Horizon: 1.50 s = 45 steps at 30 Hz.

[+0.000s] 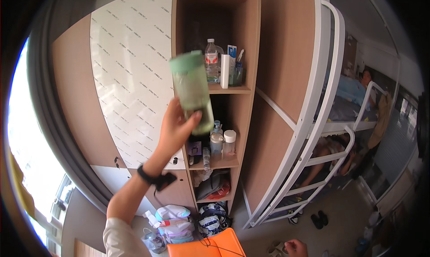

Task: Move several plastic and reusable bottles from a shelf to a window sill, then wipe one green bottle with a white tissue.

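Note:
My left hand [175,125] is wrapped round the lower part of a translucent green bottle [191,84] with a green lid. The bottle is raised, slightly tilted and a little blurred, in front of the open shelves. A black watch-like band [156,178] is on my left wrist. Behind the bottle, the upper shelf [233,91] bears a clear plastic bottle [211,60], a white slim box [225,71] and a cup with toothpaste and a toothbrush [237,73]. At the bottom edge my right hand [295,248] shows partly, fingers curled; what they hold, if anything, is hidden.
Lower shelves hold a white-capped jar [229,143], a pump bottle [216,143] and bags. An orange panel [210,244] with a black cord stands below. Pastel bags [174,225] lie by the cabinet. At right rises a white bunk ladder [313,160]; people are on both bunks.

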### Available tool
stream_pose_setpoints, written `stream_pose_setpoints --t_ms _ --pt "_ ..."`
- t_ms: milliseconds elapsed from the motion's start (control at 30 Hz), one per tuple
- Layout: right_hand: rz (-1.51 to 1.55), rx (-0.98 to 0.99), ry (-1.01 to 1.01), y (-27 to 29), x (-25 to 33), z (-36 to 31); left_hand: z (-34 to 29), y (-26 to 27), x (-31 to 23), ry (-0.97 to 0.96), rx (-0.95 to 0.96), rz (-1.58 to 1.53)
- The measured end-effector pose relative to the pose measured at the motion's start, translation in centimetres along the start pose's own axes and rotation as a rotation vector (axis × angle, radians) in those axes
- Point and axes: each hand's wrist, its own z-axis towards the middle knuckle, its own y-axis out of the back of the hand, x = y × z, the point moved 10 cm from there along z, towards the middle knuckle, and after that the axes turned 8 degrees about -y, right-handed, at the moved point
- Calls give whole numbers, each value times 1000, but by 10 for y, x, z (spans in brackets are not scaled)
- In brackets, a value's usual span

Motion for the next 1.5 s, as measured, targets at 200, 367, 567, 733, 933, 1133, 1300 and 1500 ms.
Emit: stream_pose_setpoints --t_ms 200,367,567,733,933,1133,1300,1500 --pt "-2 52 46 -26 2 -28 -206 44 -64 185 68 -13" --pt "-64 173 99 -54 25 -47 -366 71 -92 489 80 33" --pt "-115 425 283 -107 69 -62 -468 58 -137 601 105 278" --pt "-100 697 434 -141 90 -94 -504 20 -197 650 -15 347" --pt "9 873 975 -142 100 -174 -524 -52 -251 581 21 403" --pt "-72 1247 1043 -147 128 -240 -553 -81 -288 594 -5 446" --pt "65 1276 1104 -155 135 -275 -568 -72 -320 623 -41 490" --pt "119 1363 1109 -196 139 -312 -597 -32 -341 716 -90 498"
